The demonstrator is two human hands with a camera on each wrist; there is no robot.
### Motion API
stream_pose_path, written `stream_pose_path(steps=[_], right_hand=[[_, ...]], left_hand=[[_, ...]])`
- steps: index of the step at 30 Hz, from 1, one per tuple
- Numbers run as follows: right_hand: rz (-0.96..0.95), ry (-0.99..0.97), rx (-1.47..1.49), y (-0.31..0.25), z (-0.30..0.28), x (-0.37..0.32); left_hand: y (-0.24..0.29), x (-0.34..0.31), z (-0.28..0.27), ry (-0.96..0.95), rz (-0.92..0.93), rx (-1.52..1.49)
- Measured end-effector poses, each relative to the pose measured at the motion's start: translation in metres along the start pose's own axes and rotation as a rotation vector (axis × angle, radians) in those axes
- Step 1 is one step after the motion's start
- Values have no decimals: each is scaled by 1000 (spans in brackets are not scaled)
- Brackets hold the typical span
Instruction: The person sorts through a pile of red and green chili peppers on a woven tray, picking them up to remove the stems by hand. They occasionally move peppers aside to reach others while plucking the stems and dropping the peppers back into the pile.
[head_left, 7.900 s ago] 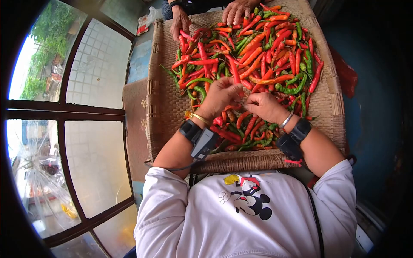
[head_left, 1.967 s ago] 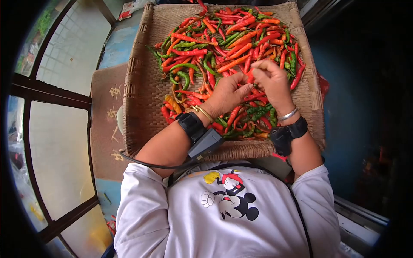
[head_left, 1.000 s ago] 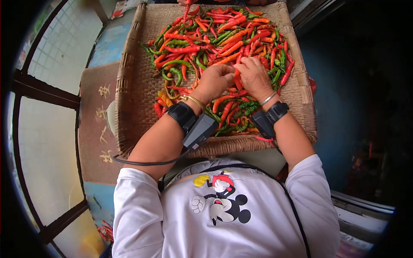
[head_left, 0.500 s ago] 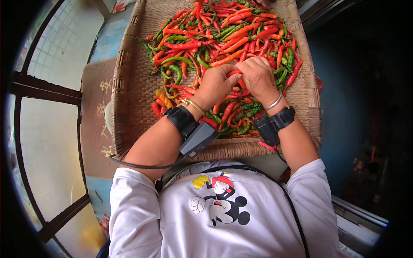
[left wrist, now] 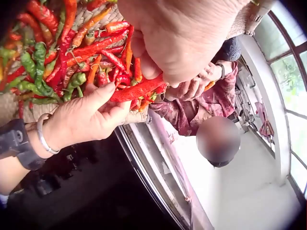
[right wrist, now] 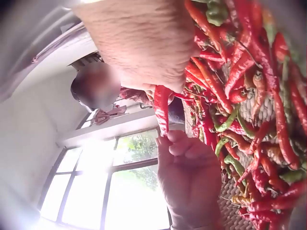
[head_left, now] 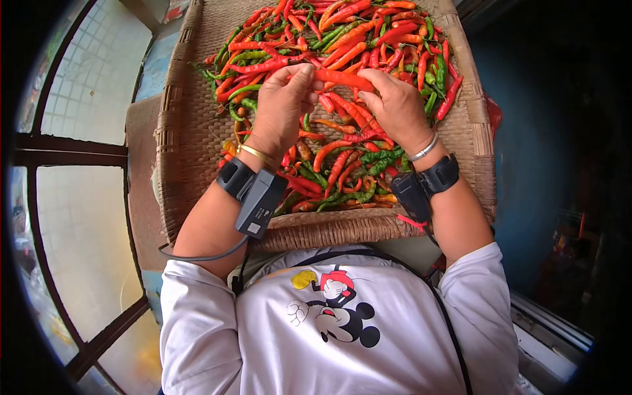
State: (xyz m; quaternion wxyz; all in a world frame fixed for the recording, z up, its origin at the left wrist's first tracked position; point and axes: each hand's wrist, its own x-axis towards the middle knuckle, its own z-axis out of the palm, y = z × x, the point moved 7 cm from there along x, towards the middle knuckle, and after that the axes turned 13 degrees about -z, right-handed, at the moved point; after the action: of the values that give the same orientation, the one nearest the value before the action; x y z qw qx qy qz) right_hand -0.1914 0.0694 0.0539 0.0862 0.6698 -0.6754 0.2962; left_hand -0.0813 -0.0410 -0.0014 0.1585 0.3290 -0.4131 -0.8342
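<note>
A red chili pepper point(head_left: 343, 79) is stretched between both hands above the woven tray point(head_left: 172, 131). Its left end is pinched by the left hand point(head_left: 280, 108), its right end by the right hand point(head_left: 398, 112). In the left wrist view the same red pepper point(left wrist: 139, 90) runs from the right hand's fingers point(left wrist: 103, 98) to the left hand point(left wrist: 184, 33). The right wrist view shows the pepper point(right wrist: 161, 109) with one end at the left hand's fingertips point(right wrist: 177, 139), the other under the right hand point(right wrist: 139, 43). Red, orange and green peppers point(head_left: 342, 164) lie below.
More peppers point(head_left: 355, 33) cover the tray's far part. Another person in a patterned top point(left wrist: 192, 110) is across the tray, hands point(left wrist: 196, 84) near its far edge. A paned window point(head_left: 82, 224) stands at the left. Black devices point(head_left: 261, 203) are strapped to both wrists.
The hands have moved apart, the left one going left and up, and the pepper between them now shows along its length. The tray sits slightly further left in the head view.
</note>
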Motion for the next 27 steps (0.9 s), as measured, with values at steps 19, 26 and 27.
stream_pose_path(steps=[19, 26, 27], right_hand=[[70, -160, -435, 53, 5, -18], [21, -32, -484, 39, -16, -11], [21, -32, -483, 39, -17, -12]], left_hand=[[1, 12, -5, -206, -97, -152], [-46, -3, 24, -227, -242, 341], [-46, -3, 24, -227, -242, 341]])
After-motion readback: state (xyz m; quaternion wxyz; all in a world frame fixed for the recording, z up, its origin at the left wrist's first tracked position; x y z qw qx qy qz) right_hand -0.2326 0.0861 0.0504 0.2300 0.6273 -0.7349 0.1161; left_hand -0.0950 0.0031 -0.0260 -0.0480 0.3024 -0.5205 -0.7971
